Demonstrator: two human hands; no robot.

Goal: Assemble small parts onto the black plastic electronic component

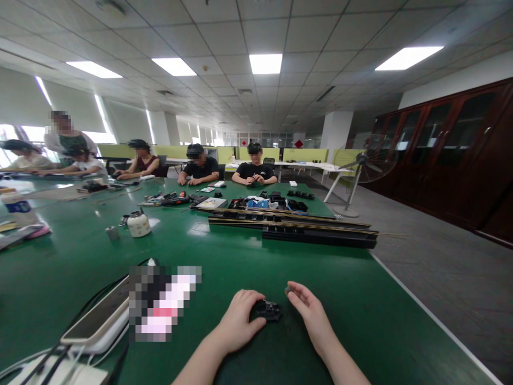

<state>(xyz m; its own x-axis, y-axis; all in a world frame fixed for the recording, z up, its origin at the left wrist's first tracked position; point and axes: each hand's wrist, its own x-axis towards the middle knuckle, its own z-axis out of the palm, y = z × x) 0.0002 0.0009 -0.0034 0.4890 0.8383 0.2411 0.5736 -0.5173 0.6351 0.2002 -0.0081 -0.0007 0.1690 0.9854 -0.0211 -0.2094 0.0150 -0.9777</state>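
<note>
Gripped at its left side, a small black plastic part (271,311) with metallic bits on top rests on the green table (224,262). My left hand (239,318) closes thumb and fingers around that side, hiding some of it. To the right, my right hand (308,310) is apart from the black part. Between its thumb and fingertips it pinches a small grey piece (287,289), too small to name.
A phone (98,310) on a white device with cables lies at left, beside a blurred-out object. Farther off stand a white jar (138,223) and a grey cylinder (113,232). Long black rails (316,238) with thin brass-coloured rods cross the table ahead. Several people sit beyond.
</note>
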